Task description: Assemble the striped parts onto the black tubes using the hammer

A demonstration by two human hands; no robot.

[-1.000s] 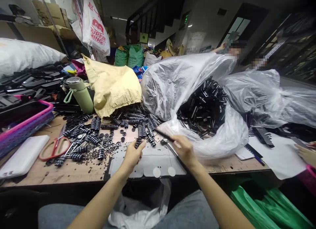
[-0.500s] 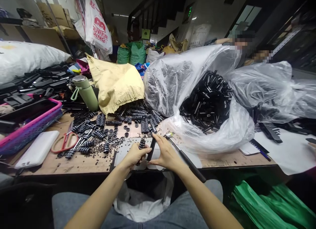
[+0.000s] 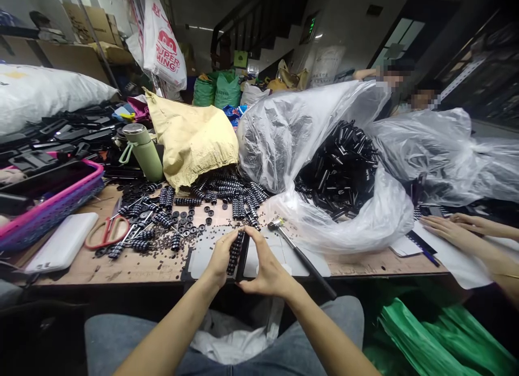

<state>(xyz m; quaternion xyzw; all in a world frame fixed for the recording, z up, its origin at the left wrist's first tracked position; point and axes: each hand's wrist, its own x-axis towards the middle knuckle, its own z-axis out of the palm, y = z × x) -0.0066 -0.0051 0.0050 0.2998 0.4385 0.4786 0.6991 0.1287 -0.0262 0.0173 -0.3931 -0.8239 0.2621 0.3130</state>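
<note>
Now a ribbed roller (image 3: 233, 257) is held in the grip of the left hand (image 3: 220, 256), while a black strip (image 3: 243, 255) is clasped alongside by the right hand (image 3: 267, 266)!

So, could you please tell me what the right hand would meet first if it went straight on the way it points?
Apart from the black strip in its grasp, the right hand would probably first meet the studded black roller in the left hand, though depth is hard to judge.
</note>
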